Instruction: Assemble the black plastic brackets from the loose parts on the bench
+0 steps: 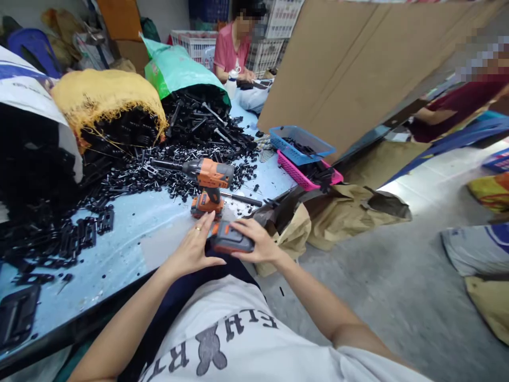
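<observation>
Two hands, left (193, 246) and right (258, 241), each grip closed around an orange-and-grey battery pack (230, 240) (blocky, dark-based).

The lower edge of the battery pack (231, 241) is hidden under the right hand's (258, 241) fingers (248, 227); its near end sits behind the left hand's (193, 248) thumb. Beyond the fingertips, the drill's (209, 180) bit disappears among black plastic parts (131, 170), too small to distinguish. The black case (16, 315) is cut off at the left edge.
</observation>
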`<state>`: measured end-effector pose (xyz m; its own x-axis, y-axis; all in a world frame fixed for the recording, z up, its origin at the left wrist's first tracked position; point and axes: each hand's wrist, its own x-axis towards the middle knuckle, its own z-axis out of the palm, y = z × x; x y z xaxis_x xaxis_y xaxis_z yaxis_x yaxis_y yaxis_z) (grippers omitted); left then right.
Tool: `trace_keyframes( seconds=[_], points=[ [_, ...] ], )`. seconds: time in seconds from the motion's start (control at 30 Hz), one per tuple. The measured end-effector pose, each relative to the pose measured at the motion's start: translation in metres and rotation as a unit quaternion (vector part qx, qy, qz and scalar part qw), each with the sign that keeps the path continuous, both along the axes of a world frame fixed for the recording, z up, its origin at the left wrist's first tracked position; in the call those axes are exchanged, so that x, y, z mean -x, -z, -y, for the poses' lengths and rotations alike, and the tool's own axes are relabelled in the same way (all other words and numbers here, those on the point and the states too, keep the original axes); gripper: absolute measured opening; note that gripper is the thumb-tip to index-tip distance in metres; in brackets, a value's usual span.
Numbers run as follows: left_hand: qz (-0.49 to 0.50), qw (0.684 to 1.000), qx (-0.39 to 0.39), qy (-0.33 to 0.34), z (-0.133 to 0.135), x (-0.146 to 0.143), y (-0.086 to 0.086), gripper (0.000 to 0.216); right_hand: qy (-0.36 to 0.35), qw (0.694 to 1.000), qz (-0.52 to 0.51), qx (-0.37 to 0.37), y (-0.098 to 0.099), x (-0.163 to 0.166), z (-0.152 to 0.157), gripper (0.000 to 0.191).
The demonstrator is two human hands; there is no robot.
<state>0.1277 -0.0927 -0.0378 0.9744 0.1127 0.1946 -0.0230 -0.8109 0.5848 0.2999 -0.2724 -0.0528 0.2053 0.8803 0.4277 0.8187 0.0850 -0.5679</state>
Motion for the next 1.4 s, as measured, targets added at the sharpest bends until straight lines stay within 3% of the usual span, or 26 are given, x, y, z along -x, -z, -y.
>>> trace_keyframes(
  seconds=[0.07, 0.17, 0.27, 0.33, 0.4, 0.43, 0.47, 0.53, 0.57, 0.6, 0.63, 0.73, 0.87, 0.97, 1.13, 1.27, 1.4],
  points=[
    [0.005, 1.0, 0.01, -0.021, -0.006, 0.0, 0.0, 0.099, 0.133, 0.99, 0.015, -0.033, 0.011, -0.04, 0.013, 0.069],
    [0.005, 0.996, 0.059, -0.068, -0.016, 0.009, 0.007, 0.083, 0.333, 0.941, 0.01, -0.054, 0.028, -0.118, 0.018, 0.07],
    [0.0, 0.992, 0.093, -0.089, -0.022, 0.017, 0.017, 0.076, 0.419, 0.908, 0.012, 0.005, 0.034, -0.192, 0.007, 0.069],
    [0.001, 0.99, 0.101, -0.099, -0.023, 0.02, 0.023, 0.075, 0.452, 0.89, 0.032, 0.042, 0.028, -0.22, -0.008, 0.062],
    [0.002, 0.988, 0.102, -0.119, -0.026, 0.023, 0.029, 0.074, 0.453, 0.889, 0.066, 0.029, 0.014, -0.223, -0.028, 0.052],
    [0.003, 0.986, 0.102, -0.132, -0.027, 0.024, 0.032, 0.073, 0.415, 0.907, 0.07, 0.013, 0.006, -0.215, -0.04, 0.049],
    [0.004, 0.984, 0.104, -0.146, -0.029, 0.026, 0.034, 0.072, 0.342, 0.938, 0.058, 0.001, -0.001, -0.201, -0.053, 0.049],
    [0.007, 0.979, 0.114, -0.171, -0.031, 0.031, 0.039, 0.07, 0.118, 0.993, -0.027, 0.003, -0.013, -0.158, -0.081, 0.06],
    [0.008, 0.976, 0.121, -0.179, -0.031, 0.034, 0.041, 0.07, 0.009, 0.996, -0.083, 0.016, -0.016, -0.133, -0.095, 0.071],
    [0.01, 0.974, 0.127, -0.185, -0.031, 0.035, 0.043, 0.069, -0.05, 0.989, -0.141, 0.014, -0.017, -0.108, -0.11, 0.081],
    [0.009, 0.973, 0.132, -0.189, -0.031, 0.037, 0.044, 0.069, -0.052, 0.977, -0.206, -0.01, -0.015, -0.083, -0.125, 0.079],
    [0.006, 0.973, 0.136, -0.188, -0.027, 0.041, 0.042, 0.069, 0.04, 0.959, -0.271, -0.078, -0.004, -0.032, -0.158, 0.05],
    [0.0, 0.972, 0.134, -0.192, -0.028, 0.052, 0.037, 0.068, 0.115, 0.937, -0.3, -0.139, 0.0, -0.025, -0.155, 0.045],
    [-0.004, 0.965, 0.145, -0.22, -0.035, 0.067, 0.037, 0.066, 0.178, 0.919, -0.308, -0.171, -0.012, -0.054, -0.122, 0.051],
    [-0.019, 0.945, 0.195, -0.264, -0.044, 0.084, 0.042, 0.069, 0.349, 0.869, -0.248, -0.248, -0.029, -0.137, -0.065, 0.056],
    [-0.024, 0.939, 0.217, -0.264, -0.045, 0.078, 0.043, 0.069, 0.404, 0.857, -0.164, -0.276, -0.013, -0.201, -0.047, 0.052],
    [-0.043, 0.939, 0.227, -0.255, -0.046, 0.061, 0.041, 0.07, 0.451, 0.826, -0.144, -0.306, 0.009, -0.241, -0.057, 0.049]
  ],
)
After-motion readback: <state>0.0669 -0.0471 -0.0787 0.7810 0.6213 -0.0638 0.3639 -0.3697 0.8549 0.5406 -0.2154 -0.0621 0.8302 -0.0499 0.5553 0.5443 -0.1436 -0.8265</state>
